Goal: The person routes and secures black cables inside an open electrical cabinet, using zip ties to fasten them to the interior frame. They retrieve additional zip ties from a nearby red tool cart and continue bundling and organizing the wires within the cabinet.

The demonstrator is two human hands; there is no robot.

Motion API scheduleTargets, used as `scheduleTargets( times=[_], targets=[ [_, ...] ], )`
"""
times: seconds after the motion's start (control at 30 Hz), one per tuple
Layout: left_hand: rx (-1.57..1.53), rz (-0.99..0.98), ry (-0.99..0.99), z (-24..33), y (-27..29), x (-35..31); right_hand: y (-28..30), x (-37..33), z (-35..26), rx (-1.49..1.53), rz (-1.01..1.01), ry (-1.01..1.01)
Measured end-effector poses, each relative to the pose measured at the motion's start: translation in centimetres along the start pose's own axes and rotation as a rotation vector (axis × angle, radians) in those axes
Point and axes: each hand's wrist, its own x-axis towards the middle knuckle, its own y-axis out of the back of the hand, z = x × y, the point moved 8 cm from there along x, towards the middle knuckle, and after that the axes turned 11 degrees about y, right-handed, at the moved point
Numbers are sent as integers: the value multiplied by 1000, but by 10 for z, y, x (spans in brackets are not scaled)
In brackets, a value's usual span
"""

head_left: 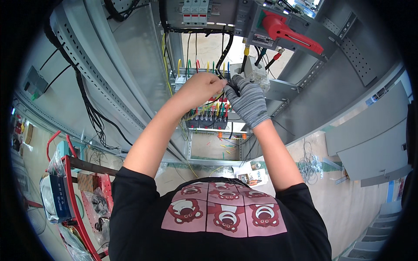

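Both my hands meet inside a grey metal switch cabinet, in front of a rail with coloured wires [188,65]. My bare left hand [198,90] is closed, thumb and fingertips pinched on thin black wires [221,75]. Right beside it, my right hand [248,103] wears a grey striped glove, its fingers curled around the same black wires. A thicker black cable bundle [226,48] comes down from above to this spot. Below the hands sits a row of dark electrical devices [207,122] with red, yellow and green wires. My fingers hide the exact grip points.
A red rotary switch handle [289,32] juts out at the upper right, above thick cables with coloured sleeves. White breakers [195,12] are mounted at the top. Wire scraps [227,151] lie at the cabinet's bottom. A red cart [80,209] stands at left, coiled wire [308,163] at right.
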Motion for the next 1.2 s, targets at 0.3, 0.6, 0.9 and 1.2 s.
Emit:
scheduleTargets(
  times=[0.3,0.6,0.9,1.2],
  targets=[
    [59,332,-211,69,-23,-46,-42,-18,9,-394,-338,273],
    [-924,332,65,-35,-101,-70,-21,8,14,304,-155,17],
    [-1694,301,156,-30,-91,-27,-22,10,15,386,-165,-95],
    [-1696,284,157,-32,-90,-24,3,10,-17,62,-135,260]
  ],
)
